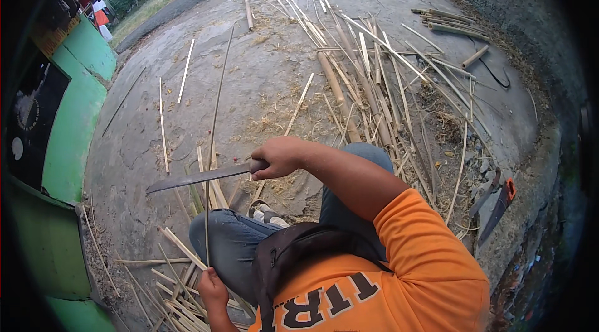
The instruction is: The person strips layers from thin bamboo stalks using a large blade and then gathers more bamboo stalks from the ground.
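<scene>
My right hand (282,155) is closed round the handle of a machete (198,177), its long dark blade reaching out to the left. In my left hand (214,289), low beside my left knee, is the near end of a long thin bamboo strip (216,114). The strip runs away from me across the ground ahead, and the machete blade crosses it in this view. Whether blade and strip touch, I cannot tell. Several pale split bamboo pieces (215,190) lie past my left knee, partly behind the blade.
Split bamboo strips (181,302) are heaped at my left side. Ahead to the right lies a larger pile of bamboo poles and strips (337,82) among shavings. A handsaw (497,213) with an orange handle rests at the right, beside another blade (485,192). Short bamboo poles (458,31) lie near the wall.
</scene>
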`<state>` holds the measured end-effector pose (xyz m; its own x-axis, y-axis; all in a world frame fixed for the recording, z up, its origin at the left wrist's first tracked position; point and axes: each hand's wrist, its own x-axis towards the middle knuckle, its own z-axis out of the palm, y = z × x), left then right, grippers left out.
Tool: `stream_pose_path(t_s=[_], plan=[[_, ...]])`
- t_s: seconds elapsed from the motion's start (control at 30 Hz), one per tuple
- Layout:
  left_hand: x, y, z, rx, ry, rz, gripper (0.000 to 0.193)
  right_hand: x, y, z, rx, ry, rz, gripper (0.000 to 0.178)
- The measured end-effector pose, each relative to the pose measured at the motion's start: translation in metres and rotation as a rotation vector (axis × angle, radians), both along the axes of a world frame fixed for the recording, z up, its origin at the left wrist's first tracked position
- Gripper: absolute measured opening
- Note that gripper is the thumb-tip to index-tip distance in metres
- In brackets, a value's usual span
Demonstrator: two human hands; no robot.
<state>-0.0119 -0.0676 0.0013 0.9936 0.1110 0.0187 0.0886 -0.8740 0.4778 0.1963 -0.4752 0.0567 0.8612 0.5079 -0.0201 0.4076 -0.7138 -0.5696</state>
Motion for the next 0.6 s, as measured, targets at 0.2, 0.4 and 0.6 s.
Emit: stream_pose_path(t_s=[0.2,0.4,0.6], plan=[[-0.003,0.007,-0.017,-0.037,-0.061,0.038,0.062,-0.014,0.030,0.011,-0.035,-0.063,0.024,0.049],[0.004,-0.001,-0.009,0.014,-0.082,0.012,0.064,-0.001,0.010,-0.005,-0.119,-0.293,-0.048,0.048],[0.001,0.002,-0.014,0.004,-0.055,0.024,0.064,-0.007,0.019,0.007,-0.141,-0.237,-0.035,0.040]])
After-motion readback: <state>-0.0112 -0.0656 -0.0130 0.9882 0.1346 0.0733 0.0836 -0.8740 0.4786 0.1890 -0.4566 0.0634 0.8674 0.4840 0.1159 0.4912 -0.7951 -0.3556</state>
